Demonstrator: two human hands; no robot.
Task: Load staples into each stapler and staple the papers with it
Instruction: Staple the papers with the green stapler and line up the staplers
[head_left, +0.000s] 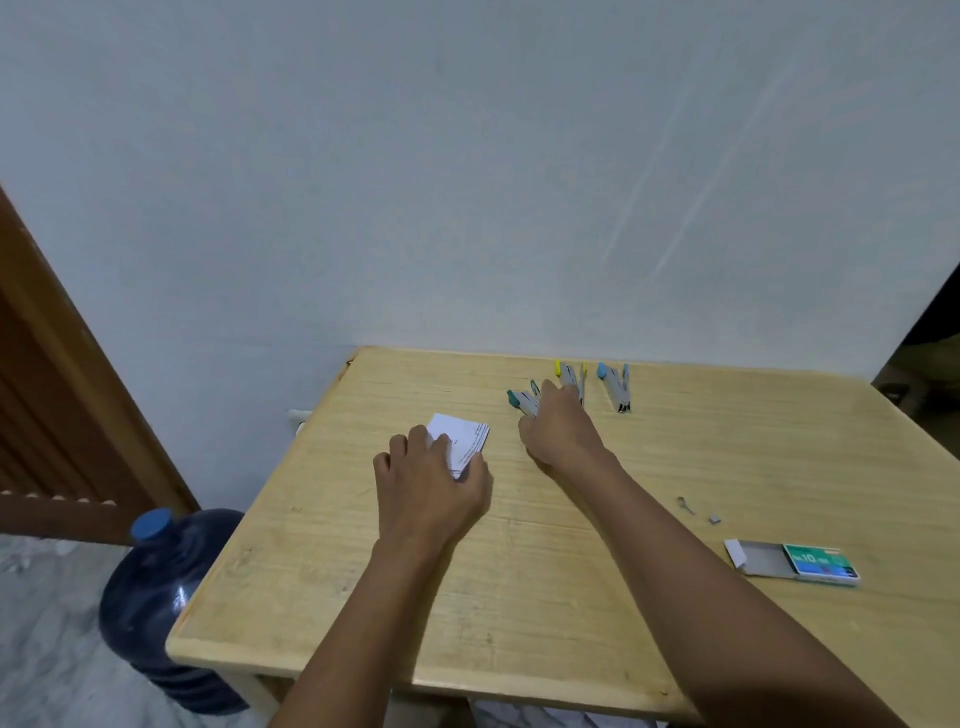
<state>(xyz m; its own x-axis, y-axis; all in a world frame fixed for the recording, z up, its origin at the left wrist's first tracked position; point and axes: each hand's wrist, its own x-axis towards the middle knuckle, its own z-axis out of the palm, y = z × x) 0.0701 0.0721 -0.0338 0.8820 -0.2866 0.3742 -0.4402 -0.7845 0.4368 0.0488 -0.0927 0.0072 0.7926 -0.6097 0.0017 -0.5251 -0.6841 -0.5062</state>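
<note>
A: Where's the stack?
B: The papers (466, 438) lie flat on the bench (519, 597), far-left part. The left hand (434, 488) is on them, fingers curled over the near edge and thumb at the side, holding them down

A: And the right hand?
B: The right hand (558, 431) is just right of the papers, lying over the teal stapler (521, 400). Can't tell if it's actually gripping it, as the near end is hidden under the palm. The two hands are apart

A: Other staplers?
B: The yellow stapler (571, 381) and blue stapler (616, 391) sit right of the papers and a bit farther back, side by side, both hinged open

A: Staples?
B: The staple box (800, 564) is well right of the papers, nearer the person, tray slid partway out. A few loose staples (715, 518) lie between the box and the papers
</note>
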